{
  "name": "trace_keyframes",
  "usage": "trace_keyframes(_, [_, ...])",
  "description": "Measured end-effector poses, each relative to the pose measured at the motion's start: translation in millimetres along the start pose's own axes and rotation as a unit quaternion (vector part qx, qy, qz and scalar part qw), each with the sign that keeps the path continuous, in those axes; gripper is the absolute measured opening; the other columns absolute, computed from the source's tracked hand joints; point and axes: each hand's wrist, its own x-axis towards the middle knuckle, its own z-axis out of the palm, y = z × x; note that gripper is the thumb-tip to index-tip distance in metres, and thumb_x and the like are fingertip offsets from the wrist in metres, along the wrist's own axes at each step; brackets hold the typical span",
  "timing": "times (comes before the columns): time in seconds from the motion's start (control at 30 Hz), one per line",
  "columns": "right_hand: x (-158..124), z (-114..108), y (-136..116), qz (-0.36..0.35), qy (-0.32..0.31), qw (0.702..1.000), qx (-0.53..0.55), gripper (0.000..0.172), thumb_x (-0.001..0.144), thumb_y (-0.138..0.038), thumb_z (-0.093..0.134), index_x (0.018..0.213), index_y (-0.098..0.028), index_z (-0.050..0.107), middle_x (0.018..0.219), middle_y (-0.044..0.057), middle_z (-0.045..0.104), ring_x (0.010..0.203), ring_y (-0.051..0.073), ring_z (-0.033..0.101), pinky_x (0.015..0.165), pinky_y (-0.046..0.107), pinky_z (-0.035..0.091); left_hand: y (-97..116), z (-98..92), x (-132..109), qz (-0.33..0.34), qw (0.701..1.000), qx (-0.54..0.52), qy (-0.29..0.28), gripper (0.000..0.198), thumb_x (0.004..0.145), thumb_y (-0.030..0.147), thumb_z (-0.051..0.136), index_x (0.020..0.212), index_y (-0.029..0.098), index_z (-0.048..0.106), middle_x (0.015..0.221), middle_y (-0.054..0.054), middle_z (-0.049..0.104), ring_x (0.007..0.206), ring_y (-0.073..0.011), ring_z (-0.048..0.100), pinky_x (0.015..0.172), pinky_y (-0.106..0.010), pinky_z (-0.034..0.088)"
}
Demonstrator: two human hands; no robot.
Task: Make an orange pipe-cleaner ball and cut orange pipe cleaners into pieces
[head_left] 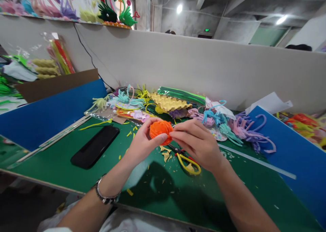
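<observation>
A round, fuzzy orange pipe-cleaner ball (161,131) is held up above the green table. My left hand (144,140) is closed around its left and lower side, with the thumb across the front. At the ball's right edge, my right hand (200,142) pinches with fingertips pressed together; what exactly lies between them is hidden. Below the right hand, scissors (189,165) with yellow and red handles lie on the table, their blades partly covered. Tan scraps (166,154) are scattered beside them.
A black phone (95,146) lies at left. Behind the hands are pipe-cleaner bundles (219,118), a wavy tan strip (169,103) and plastic packets. Blue dividers (56,110) flank the table (102,181). A pale strip (259,161) lies at right. Finished swan-like figures (114,13) stand on the ledge.
</observation>
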Motion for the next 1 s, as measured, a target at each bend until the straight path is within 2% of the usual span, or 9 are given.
trace_keyframes(0.13, [-1, 2, 4, 0.052, 0.004, 0.997, 0.051, 0.013, 0.078, -0.013, 0.054, 0.09, -0.016, 0.059, 0.083, 0.005, 0.062, 0.078, 0.014, 0.055, 0.069, 0.027, 0.047, 0, 1.0, 7, 0.015, 1.0, -0.004, 0.007, 0.035, 0.058, 0.029, 0.067, 0.086, 0.017, 0.05, 0.076, 0.002, 0.058, 0.065, -0.0105, 0.054, 0.06, -0.02, 0.045])
trace_keyframes(0.27, [-3, 4, 10, 0.105, 0.033, 0.99, 0.083, 0.012, 0.075, -0.011, 0.057, 0.085, -0.018, 0.058, 0.08, 0.004, 0.063, 0.076, 0.012, 0.057, 0.068, 0.025, 0.048, -3, 1.5, 14, -0.028, 0.999, -0.017, -0.026, 0.037, 0.06, 0.037, 0.066, 0.088, 0.017, 0.051, 0.077, 0.001, 0.058, 0.065, -0.0111, 0.055, 0.057, -0.02, 0.046])
trace_keyframes(0.43, [-5, 6, 15, 0.09, 0.029, 0.994, 0.052, 0.012, 0.075, -0.01, 0.056, 0.085, -0.017, 0.06, 0.08, 0.005, 0.063, 0.075, 0.013, 0.057, 0.067, 0.025, 0.047, -11, 0.0, 22, -0.105, 0.989, -0.067, -0.081, 0.046, 0.06, 0.048, 0.065, 0.09, 0.016, 0.052, 0.076, -0.001, 0.058, 0.061, -0.0115, 0.055, 0.049, -0.02, 0.045])
trace_keyframes(0.57, [-7, 8, 16, 0.069, 0.009, 0.997, 0.017, 0.01, 0.078, -0.011, 0.053, 0.084, -0.015, 0.06, 0.077, 0.005, 0.063, 0.072, 0.013, 0.055, 0.065, 0.025, 0.046, -22, -2.9, 26, -0.098, 0.988, -0.076, -0.093, 0.044, 0.061, 0.047, 0.066, 0.088, 0.017, 0.051, 0.08, -0.001, 0.058, 0.069, -0.0129, 0.055, 0.057, -0.021, 0.044])
trace_keyframes(0.7, [-7, 14, 15, 0.055, -0.015, 0.998, -0.034, 0.01, 0.08, -0.011, 0.05, 0.084, -0.012, 0.06, 0.076, 0.007, 0.063, 0.071, 0.014, 0.052, 0.064, 0.026, 0.045, -27, -5.4, 26, -0.054, 0.996, -0.041, -0.054, 0.042, 0.061, 0.044, 0.067, 0.087, 0.018, 0.048, 0.078, 0.001, 0.054, 0.069, -0.0112, 0.052, 0.064, -0.023, 0.043])
trace_keyframes(0.83, [-10, 19, 17, 0.042, -0.037, 0.996, -0.066, 0.01, 0.081, -0.011, 0.049, 0.082, -0.012, 0.059, 0.074, 0.007, 0.063, 0.069, 0.014, 0.051, 0.064, 0.027, 0.045, -30, -5.9, 23, 0.046, 0.998, 0.044, -0.017, 0.04, 0.06, 0.04, 0.068, 0.084, 0.019, 0.044, 0.079, 0.002, 0.051, 0.067, -0.0109, 0.05, 0.061, -0.023, 0.043])
trace_keyframes(0.93, [-13, 23, 18, 0.048, -0.042, 0.996, -0.068, 0.009, 0.081, -0.013, 0.05, 0.08, -0.012, 0.059, 0.071, 0.007, 0.062, 0.067, 0.014, 0.051, 0.063, 0.027, 0.044, -37, -8.2, 23, 0.146, 0.981, 0.124, 0.015, 0.038, 0.061, 0.036, 0.069, 0.085, 0.019, 0.044, 0.081, 0.001, 0.05, 0.072, -0.0122, 0.05, 0.064, -0.024, 0.043])
trace_keyframes(1.0, [-14, 26, 18, 0.069, -0.037, 0.995, -0.062, 0.009, 0.081, -0.014, 0.051, 0.078, -0.012, 0.059, 0.071, 0.007, 0.061, 0.067, 0.014, 0.051, 0.063, 0.027, 0.044, -42, -11.4, 24, 0.221, 0.955, 0.191, 0.047, 0.039, 0.061, 0.036, 0.07, 0.087, 0.02, 0.045, 0.083, 0.0, 0.049, 0.076, -0.013, 0.05, 0.068, -0.025, 0.042])
